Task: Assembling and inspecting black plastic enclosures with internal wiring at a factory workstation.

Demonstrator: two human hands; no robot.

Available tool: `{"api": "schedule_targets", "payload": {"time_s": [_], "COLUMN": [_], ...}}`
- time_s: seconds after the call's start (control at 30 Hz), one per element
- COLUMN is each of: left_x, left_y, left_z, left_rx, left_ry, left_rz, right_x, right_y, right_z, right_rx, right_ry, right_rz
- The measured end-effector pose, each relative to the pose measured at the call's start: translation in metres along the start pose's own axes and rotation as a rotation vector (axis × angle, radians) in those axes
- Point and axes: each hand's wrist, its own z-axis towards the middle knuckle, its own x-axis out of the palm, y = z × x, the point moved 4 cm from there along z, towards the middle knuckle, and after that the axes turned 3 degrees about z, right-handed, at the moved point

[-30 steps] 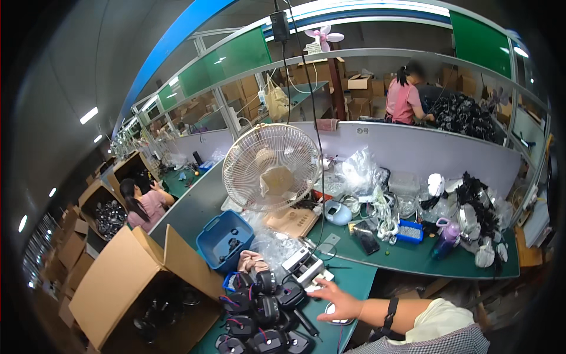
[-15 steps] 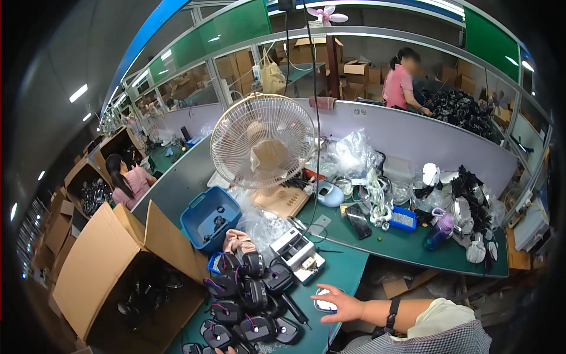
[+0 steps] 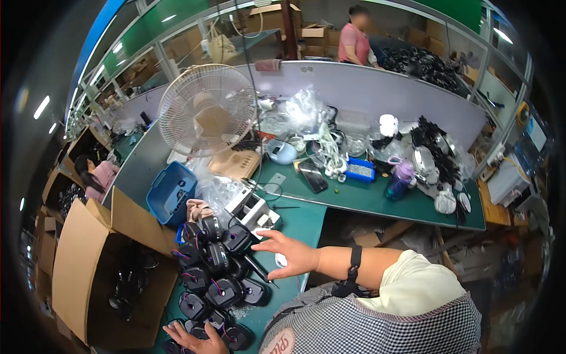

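Note:
My right hand (image 3: 295,256) hovers over the green bench with its fingers apart. A small white piece (image 3: 280,260) shows partly behind that hand; whether they touch is hard to tell. Beside my right fingertips lies a black pen-shaped tool (image 3: 257,268), resembling an electric screwdriver. My left hand (image 3: 203,341), fingers stretched out, reaches over the near end of a pile of black rounded housings (image 3: 225,291) with red and blue wires. It touches or almost touches the nearest ones. Beyond the pile stands a white box-shaped bench device (image 3: 253,211).
An open cardboard box (image 3: 79,265) with dark parts stands left. Behind are a blue bin (image 3: 171,192), a beige fan (image 3: 207,112), a phone (image 3: 312,176), a small blue tray (image 3: 359,169) and a purple bottle (image 3: 401,179). A person in pink (image 3: 356,40) stands beyond the partition.
The view has swung, shifting the bench leftward and upward. My left hand has come further into view over the black housings. My right hand has moved off the white piece, toward the black tool.

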Motion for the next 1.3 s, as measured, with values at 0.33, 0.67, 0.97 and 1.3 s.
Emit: {"api": "schedule_targets", "payload": {"time_s": [0.33, 0.67, 0.97, 1.3], "left_x": [0.004, 0.036, 0.012, 0.011], "left_y": [0.010, 0.007, 0.001, 0.004], "left_z": [-0.017, -0.020, 0.010, 0.016], "left_rx": [-0.010, -0.120, -0.071, -0.139], "left_ry": [0.004, 0.127, -0.042, -0.153], "left_rz": [0.053, -0.008, 0.181, 0.330], "right_x": [-0.023, -0.033, -0.157, -0.305], "right_y": [-0.012, -0.030, 0.001, 0.168], "right_z": [-0.037, -0.045, 0.015, 0.068], "right_rx": [0.110, 0.285, -0.148, -0.830], "right_ry": [-0.025, 0.050, -0.347, -0.982], "right_rz": [-0.053, 0.058, -0.964, -1.438]}}
